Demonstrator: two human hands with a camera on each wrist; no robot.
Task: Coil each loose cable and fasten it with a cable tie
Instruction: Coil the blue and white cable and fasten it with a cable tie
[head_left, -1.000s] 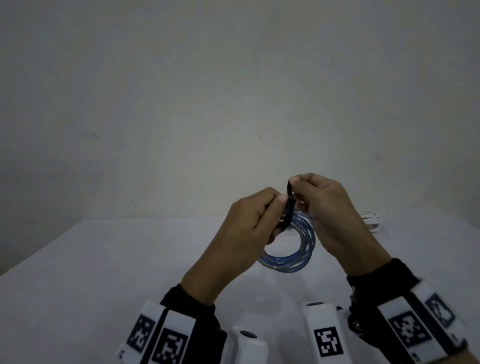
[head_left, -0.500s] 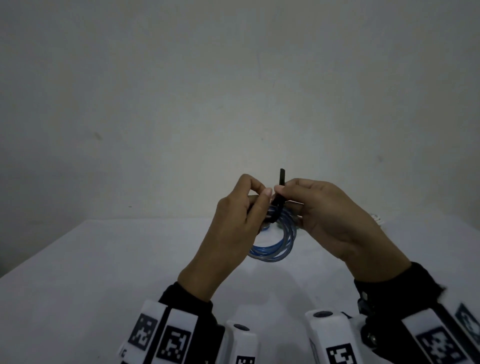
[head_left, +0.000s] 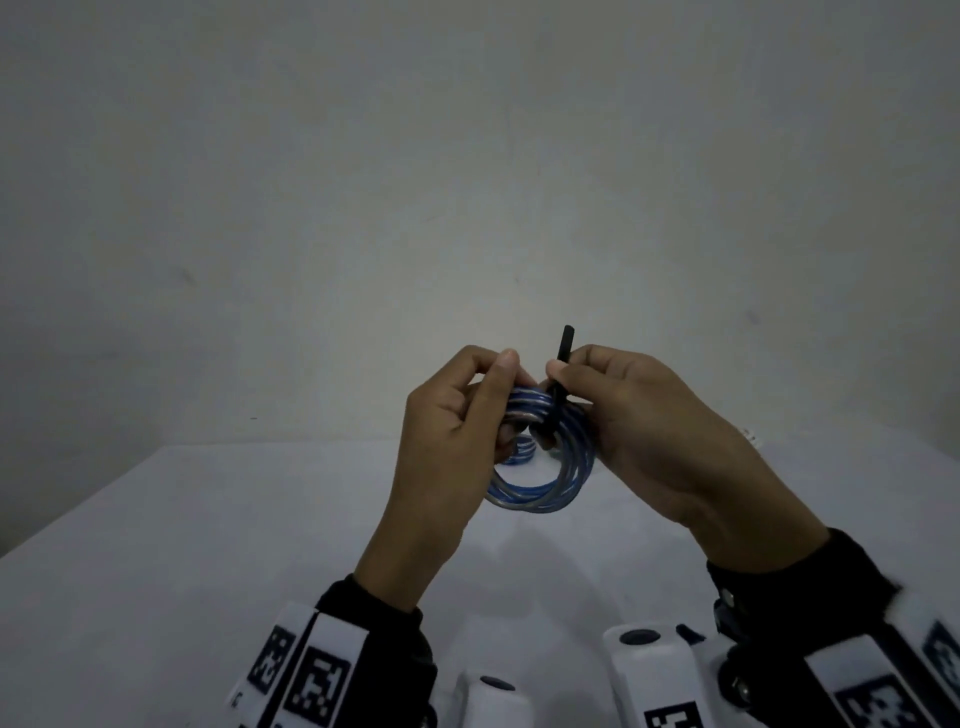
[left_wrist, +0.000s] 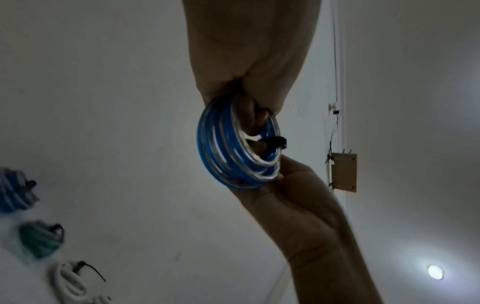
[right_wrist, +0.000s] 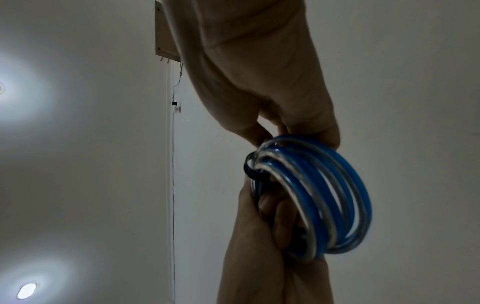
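A coil of blue and clear cable (head_left: 545, 493) is held up in the air above the white table (head_left: 208, 545). My left hand (head_left: 493, 374) grips the coil's top left, its fingers curled through the ring. A black cable tie (head_left: 563, 348) wraps the coil at the top, with its tail standing straight up. My right hand (head_left: 563, 374) pinches that tail between thumb and forefinger just above the coil. In the left wrist view the tie (left_wrist: 272, 142) crosses the coil (left_wrist: 233, 148). In the right wrist view it loops round the strands (right_wrist: 253, 170) of the coil (right_wrist: 324, 195).
A white cable (head_left: 750, 436) lies on the table at the far right, partly behind my right hand. The left wrist view shows three tied coils on the table: blue (left_wrist: 13, 191), green (left_wrist: 39, 240) and white (left_wrist: 67, 283). A plain wall stands behind the table.
Both hands have lifted the coil and shifted it a little left. The tie's tail now stands longer above my right thumb, and the loop sits tighter on the coil.
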